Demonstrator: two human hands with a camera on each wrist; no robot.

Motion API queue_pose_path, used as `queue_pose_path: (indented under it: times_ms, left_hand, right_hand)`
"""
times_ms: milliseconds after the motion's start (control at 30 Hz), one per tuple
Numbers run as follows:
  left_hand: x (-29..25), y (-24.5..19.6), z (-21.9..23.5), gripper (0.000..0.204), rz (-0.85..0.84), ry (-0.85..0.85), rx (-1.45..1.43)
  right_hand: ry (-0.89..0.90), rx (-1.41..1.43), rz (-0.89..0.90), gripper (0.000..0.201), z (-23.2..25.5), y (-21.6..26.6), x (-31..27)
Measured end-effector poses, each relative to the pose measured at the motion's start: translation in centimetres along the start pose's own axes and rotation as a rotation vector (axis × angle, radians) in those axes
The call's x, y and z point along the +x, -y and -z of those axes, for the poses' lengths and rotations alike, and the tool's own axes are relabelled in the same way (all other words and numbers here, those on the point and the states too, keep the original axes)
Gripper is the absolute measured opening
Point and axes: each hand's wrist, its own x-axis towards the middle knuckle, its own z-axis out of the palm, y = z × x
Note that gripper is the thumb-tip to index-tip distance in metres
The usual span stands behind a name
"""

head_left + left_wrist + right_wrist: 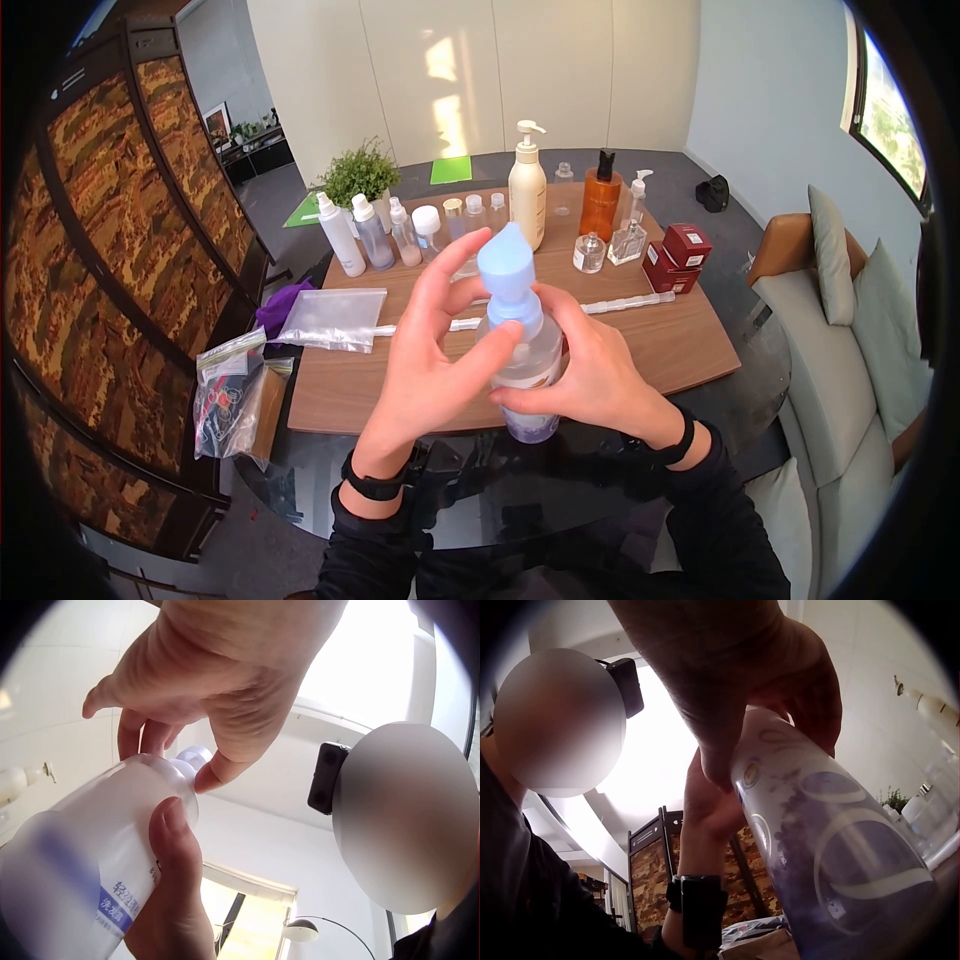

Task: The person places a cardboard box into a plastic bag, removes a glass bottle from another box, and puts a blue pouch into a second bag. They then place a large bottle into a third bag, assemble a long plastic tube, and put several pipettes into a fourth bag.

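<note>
A shampoo bottle [532,375] with a light blue pump head [508,265] stands upright between both hands, close in front of the body, above the table's near edge. The left hand [432,350] pinches the blue collar under the pump head, thumb on the near side, index finger raised. Around the upper body of the bottle, the right hand [597,365] has its grip, thumb across the front. In the left wrist view, blue lettering marks the bottle's white label [116,904]. Purple flower print [787,817] covers the side in the right wrist view.
A wooden tabletop [640,350] carries a row of small bottles [375,235], a cream pump bottle [527,190], an amber bottle [601,200], perfume bottles [589,254] and red boxes [680,258]. Zip bags [335,318] lie left. A sofa [825,370] stands right.
</note>
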Motion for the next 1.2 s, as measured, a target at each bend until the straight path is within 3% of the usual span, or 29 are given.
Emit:
queue_pose_path:
  times_ms: [100, 200, 300, 500, 600, 800, 1000, 1200]
  left_hand:
    - [-0.01, -0.47, 0.03, 0.077, 0.057, 0.065, -0.154]
    - [0.14, 0.47, -0.43, 0.073, -0.099, -0.014, 0.033]
    - [0.16, 0.51, -0.17, 0.075, -0.125, -0.023, 0.169]
    - [-0.06, 0.19, -0.23, 0.076, -0.037, -0.034, -0.100]
    - [0.05, 0.29, -0.34, 0.074, -0.154, -0.033, 0.124]
    - [-0.14, -0.39, -0.26, 0.076, 0.013, -0.006, -0.087]
    - [-0.16, -0.15, -0.53, 0.073, -0.080, -0.017, 0.193]
    - [-0.23, -0.20, -0.40, 0.074, -0.019, -0.004, 0.076]
  right_hand:
    - [0.002, 0.013, 0.003, 0.091, -0.07, -0.17, -0.10]
    - [0.033, 0.010, -0.036, 0.091, 0.13, 0.07, -0.13]
    - [0.040, 0.011, -0.035, 0.090, 0.14, 0.12, -0.11]
    - [0.021, 0.004, -0.016, 0.088, 0.10, 0.06, -0.15]
    - [0.037, -0.004, -0.038, 0.088, 0.14, 0.21, -0.19]
    - [0.016, 0.004, -0.020, 0.088, -0.04, 0.05, -0.20]
    - [0.033, -0.008, -0.044, 0.087, -0.06, 0.20, -0.30]
    - [0.071, 0.028, -0.041, 0.087, 0.04, 0.47, -0.19]
